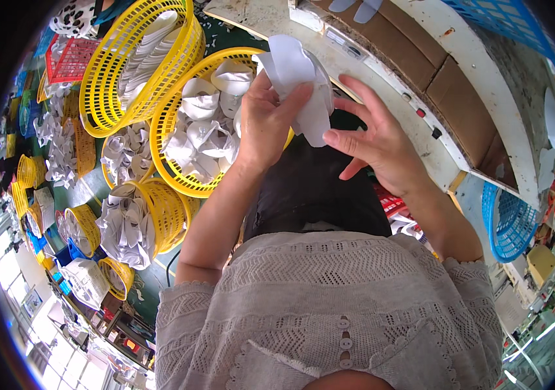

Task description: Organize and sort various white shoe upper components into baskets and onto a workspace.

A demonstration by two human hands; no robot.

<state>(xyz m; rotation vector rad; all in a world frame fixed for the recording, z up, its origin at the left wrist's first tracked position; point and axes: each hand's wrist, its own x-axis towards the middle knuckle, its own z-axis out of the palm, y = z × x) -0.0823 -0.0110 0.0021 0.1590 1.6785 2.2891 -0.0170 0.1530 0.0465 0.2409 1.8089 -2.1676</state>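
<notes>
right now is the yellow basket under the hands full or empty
Nearly full: the yellow basket holds curled white pieces heaped close to its rim.

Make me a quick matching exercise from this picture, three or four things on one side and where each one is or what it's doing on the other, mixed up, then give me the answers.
Things:
1. white paper piece
2. yellow basket of white folded pieces
3. blue basket
4. right hand

Places or states:
A. low at the right, beside the bench
B. fingers spread, fingertips touching the paper's lower edge
C. pinched in the left hand, held up
D. just left of the left hand, nearly full

Pairs: 1-C, 2-D, 3-A, 4-B
</notes>
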